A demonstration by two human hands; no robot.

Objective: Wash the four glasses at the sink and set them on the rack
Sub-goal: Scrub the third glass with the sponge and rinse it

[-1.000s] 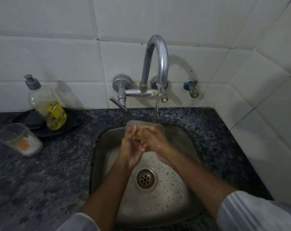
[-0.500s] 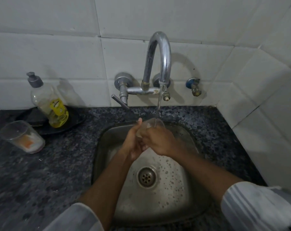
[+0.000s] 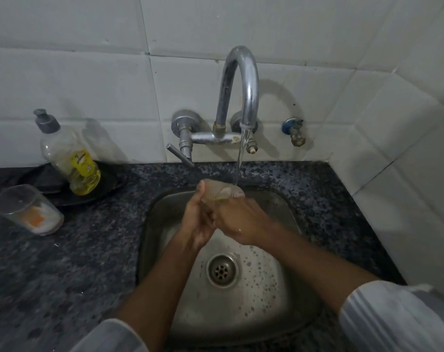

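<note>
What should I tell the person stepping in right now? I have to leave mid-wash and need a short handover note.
Left hand and right hand both grip one clear glass over the sink, under the running tap.
A second glass, with orange and white residue inside, stands on the counter at left, beside the soap bottle on a dark tray.
Done: nothing visibly finished; no rack or other glasses are in view.
Left: finish rinsing this glass, wash the rest, rack all four.
</note>
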